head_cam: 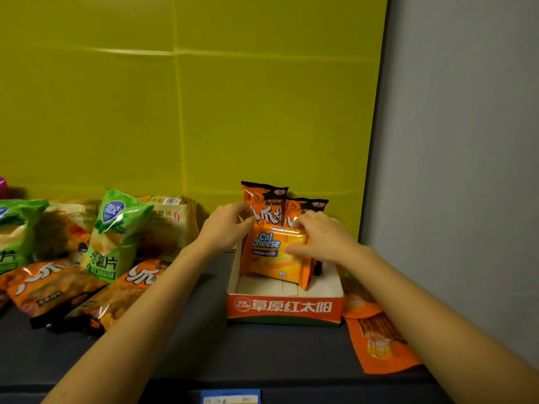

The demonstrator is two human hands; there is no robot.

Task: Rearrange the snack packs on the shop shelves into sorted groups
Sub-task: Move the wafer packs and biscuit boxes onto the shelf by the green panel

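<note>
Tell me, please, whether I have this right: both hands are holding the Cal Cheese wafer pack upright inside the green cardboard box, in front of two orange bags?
Only the colour is wrong: in the head view the cardboard box is red, not green. Both the left hand and right hand hold the Cal Cheese wafer pack upright inside it, in front of two orange bags.

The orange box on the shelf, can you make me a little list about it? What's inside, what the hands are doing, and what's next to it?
box: open red-orange cardboard display box on the dark shelf
inside: Cal Cheese wafer pack in front, two orange snack bags upright behind
left hand: fingers on the wafer pack's upper left edge
right hand: gripping the wafer pack's right side
left of box: green chip bags and orange bags lying flat
right of box: flat orange packs
</note>
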